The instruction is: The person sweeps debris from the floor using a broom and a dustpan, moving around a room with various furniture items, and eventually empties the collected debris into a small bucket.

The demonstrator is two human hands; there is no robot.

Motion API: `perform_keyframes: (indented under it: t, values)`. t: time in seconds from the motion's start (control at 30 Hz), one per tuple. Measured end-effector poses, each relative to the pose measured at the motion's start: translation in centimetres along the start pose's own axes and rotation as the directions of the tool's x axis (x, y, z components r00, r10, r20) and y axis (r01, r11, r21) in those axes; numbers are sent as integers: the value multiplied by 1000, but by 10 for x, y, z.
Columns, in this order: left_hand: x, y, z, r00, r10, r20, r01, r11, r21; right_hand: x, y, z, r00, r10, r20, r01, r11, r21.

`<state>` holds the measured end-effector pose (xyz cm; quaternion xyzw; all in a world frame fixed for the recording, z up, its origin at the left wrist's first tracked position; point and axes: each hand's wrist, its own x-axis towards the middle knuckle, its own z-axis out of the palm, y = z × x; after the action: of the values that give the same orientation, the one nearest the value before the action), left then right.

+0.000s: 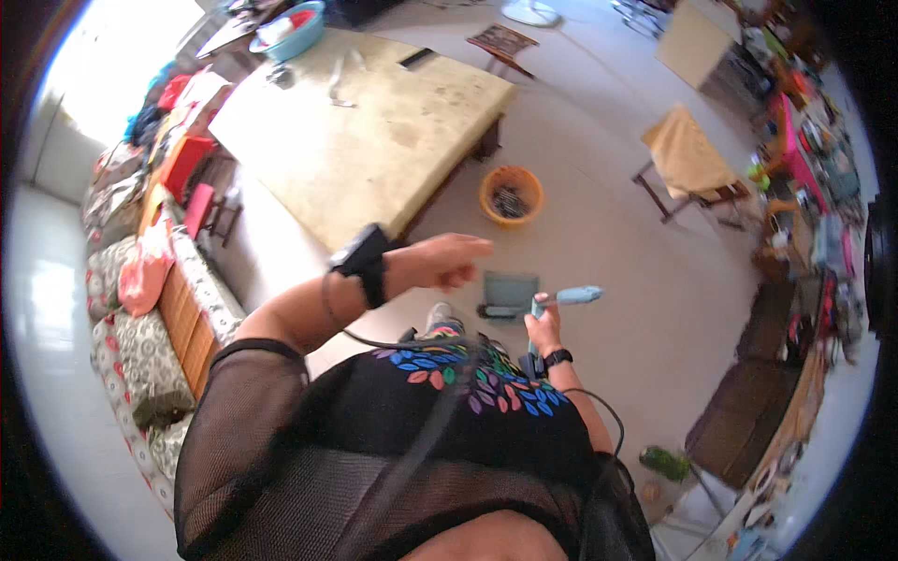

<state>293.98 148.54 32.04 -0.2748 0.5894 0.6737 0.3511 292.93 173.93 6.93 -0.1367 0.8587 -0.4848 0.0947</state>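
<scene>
My left hand [447, 261] is raised in front of me, with some fingers stretched forward and others loosely bent. Nothing shows in it. A dark device is strapped to that wrist. My right hand [544, 331] is closed round an upright blue-grey handle [537, 307], whose light-blue end piece [578, 296] sticks out to the right above the fist. Beyond the hands, a blue-grey dustpan [512, 284] lies low, close to the floor. How the handle joins the pan cannot be made out. A dark band circles my right wrist.
A large cream-topped table [365, 131] stands ahead on the left. An orange bin [511, 196] holding dark contents sits by its corner. To the right is a cloth-draped stool [687, 154]; a small wooden stool [503, 45] stands far ahead. A patterned sofa [154, 365] lines the left.
</scene>
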Motion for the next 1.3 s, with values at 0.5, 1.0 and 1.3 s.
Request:
perform_keyframes:
  t: [0.5,1.0,1.3]
  values:
    - [30,-183,-93,933,-293,-207,65,706,-705,80,-26,-116,985,175,8,-172,959,224]
    - [161,-10,-134,879,-235,-414,-13,857,-515,297,-70,-172,981,195,9,-195,973,123]
    - [286,91,-121,853,-122,-507,-125,897,-425,450,-45,-226,999,11,30,-15,989,148]
